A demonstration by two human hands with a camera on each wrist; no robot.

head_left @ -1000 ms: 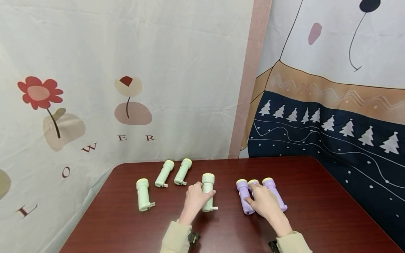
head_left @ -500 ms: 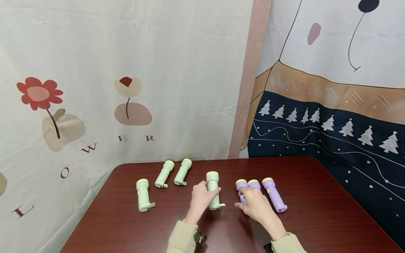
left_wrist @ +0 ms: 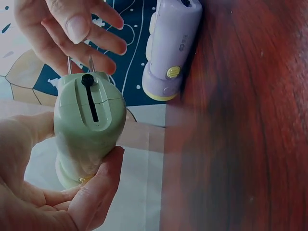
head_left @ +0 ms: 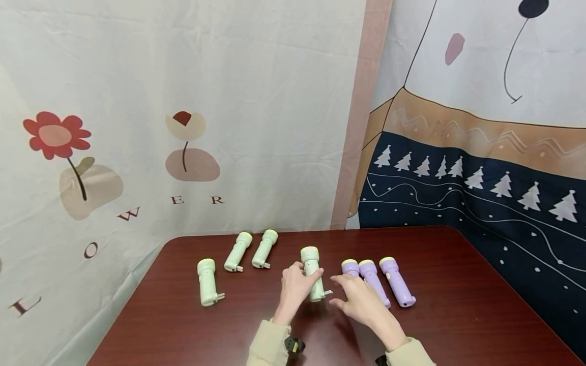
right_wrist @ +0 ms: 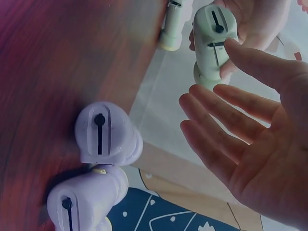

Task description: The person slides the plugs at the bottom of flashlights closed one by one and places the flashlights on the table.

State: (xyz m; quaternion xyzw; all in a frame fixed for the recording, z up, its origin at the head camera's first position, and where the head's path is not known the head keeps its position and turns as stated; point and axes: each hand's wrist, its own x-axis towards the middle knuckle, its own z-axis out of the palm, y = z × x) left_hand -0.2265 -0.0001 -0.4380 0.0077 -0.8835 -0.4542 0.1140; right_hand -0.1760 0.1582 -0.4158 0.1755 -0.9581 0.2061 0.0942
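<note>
My left hand (head_left: 294, 288) grips a light green flashlight (head_left: 311, 258) above the table, its pale yellow lens end pointing away. In the left wrist view the thumb and fingers wrap the body of this flashlight (left_wrist: 89, 139), whose two metal plug prongs (left_wrist: 91, 63) are folded out at the tail. My right hand (head_left: 361, 304) hovers just right of it, fingers spread and holding nothing. Some of its fingers appear close to the prongs in the left wrist view, but contact cannot be told. The right wrist view shows that hand (right_wrist: 260, 125) with palm and fingers relaxed.
Right of my hands lie three purple flashlights, one far right (head_left: 397, 284), one in the middle (head_left: 374, 281), one partly hidden (head_left: 350, 267) behind my right hand. Three more green flashlights (head_left: 207, 282) lie on the left of the dark red table (head_left: 476, 305). Printed cloth (head_left: 274, 101) hangs behind.
My left hand has carried the green flashlight rightward and slightly away. From over the purple flashlights, my right hand has moved left towards the green one, uncovering the middle purple flashlight.
</note>
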